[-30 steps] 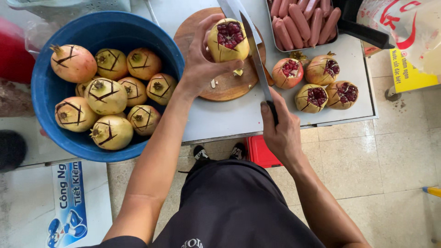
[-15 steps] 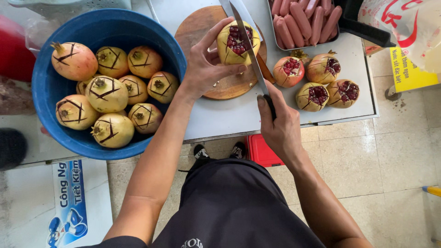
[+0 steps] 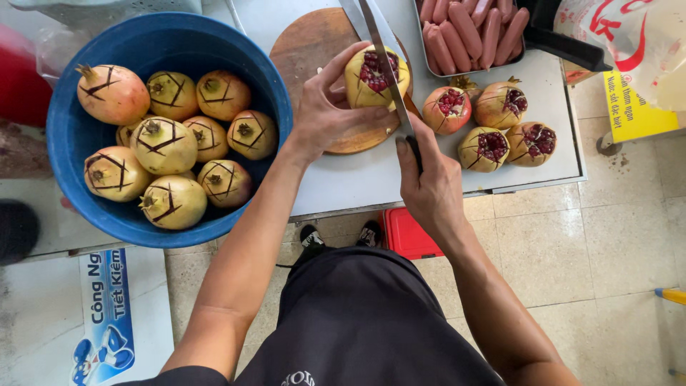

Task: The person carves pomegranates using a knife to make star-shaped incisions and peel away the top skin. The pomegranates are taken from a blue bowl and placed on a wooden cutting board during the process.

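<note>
The left hand [image 3: 325, 114] grips a yellow pomegranate [image 3: 375, 78], its top cut open, held over the right edge of the round wooden cutting board [image 3: 307, 43]. The right hand [image 3: 429, 182] is closed on the handle of a knife [image 3: 382, 53] whose blade lies across the fruit. Four opened pomegranates [image 3: 489, 118] crowd the right; a blue tub [image 3: 86, 207] of scored ones fills the left.
</note>
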